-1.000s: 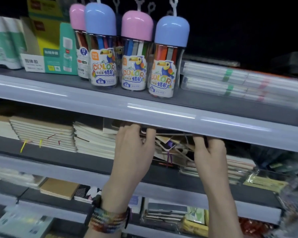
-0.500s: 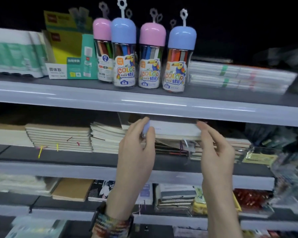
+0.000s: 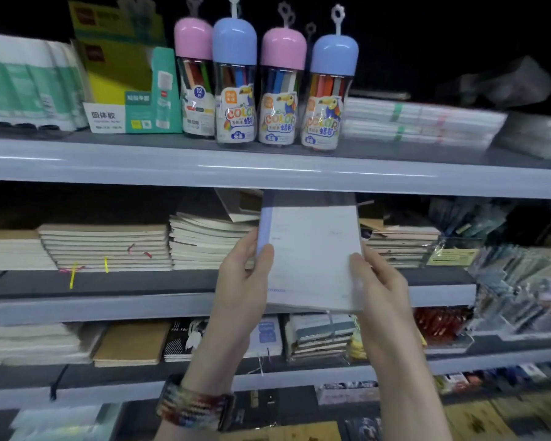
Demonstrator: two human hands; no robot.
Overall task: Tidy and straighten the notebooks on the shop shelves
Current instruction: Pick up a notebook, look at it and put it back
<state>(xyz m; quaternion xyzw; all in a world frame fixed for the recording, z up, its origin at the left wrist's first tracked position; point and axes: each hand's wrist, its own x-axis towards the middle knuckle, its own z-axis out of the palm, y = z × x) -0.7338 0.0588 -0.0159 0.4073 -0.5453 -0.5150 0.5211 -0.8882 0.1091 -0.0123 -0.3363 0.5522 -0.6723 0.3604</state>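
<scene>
A white notebook (image 3: 310,249) with a pale purple spine is held up in front of the middle shelf, tilted toward me. My left hand (image 3: 242,278) grips its left edge, thumb on the cover. My right hand (image 3: 379,281) grips its right edge. Behind it on the middle shelf (image 3: 140,281) lie stacks of notebooks: a neat tan-covered stack (image 3: 105,246), an uneven cream stack (image 3: 207,240) and a messy pile (image 3: 401,246) at the right.
The top shelf (image 3: 268,170) carries four crayon tubs (image 3: 234,84), a glue-stick box (image 3: 124,90) and flat packs (image 3: 420,122). The lower shelf holds a brown notebook (image 3: 131,342), a black patterned one (image 3: 185,338) and a bundled stack (image 3: 322,335). Plastic-wrapped goods (image 3: 522,281) crowd the right.
Both hands have pulled the white notebook out from under the top shelf and toward me, tilting its cover into view. The camera has drawn back and down.
</scene>
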